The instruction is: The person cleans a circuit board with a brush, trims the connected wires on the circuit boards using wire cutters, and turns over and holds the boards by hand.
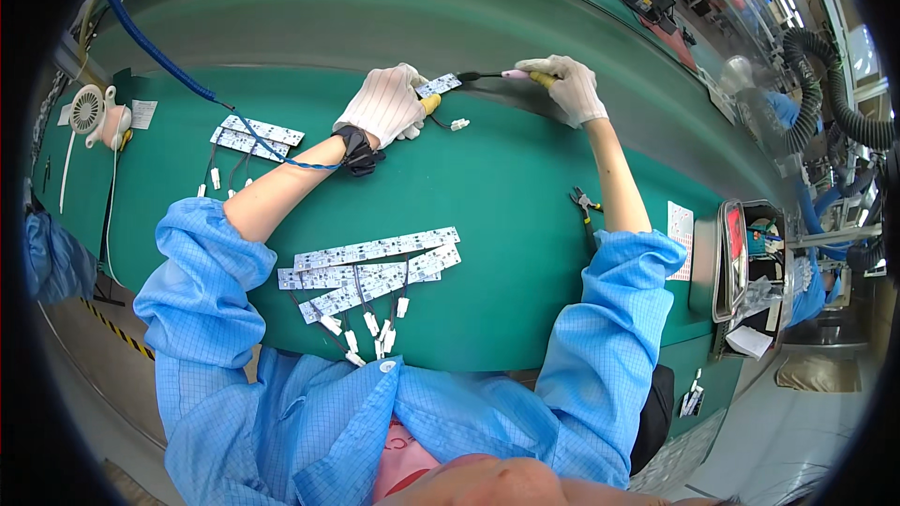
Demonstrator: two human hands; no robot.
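Observation:
My left hand point(382, 105), in a white striped glove with a yellow-covered finger, is closed on a white circuit board point(437, 86) near the far edge of the mat. From that board hangs a short wire with a white connector point(459, 125). My right hand point(570, 90), gloved too, pinches a slim pink-handled tool point(514, 74). Its dark, brush-like tip point(469, 77) meets the right end of the board. Nearer my body lies a fanned pile of long circuit boards point(375, 267) with wires and white connectors. More boards point(255, 137) lie left of my left forearm.
A blue coiled cord point(159, 42) runs to the black band on my left wrist. Pliers point(585, 200) lie beside my right forearm. A small fan point(94, 115) stands far left. At right are a printed sheet point(680, 234) and a metal tray point(720, 267). The green mat point(506, 290) covers the bench.

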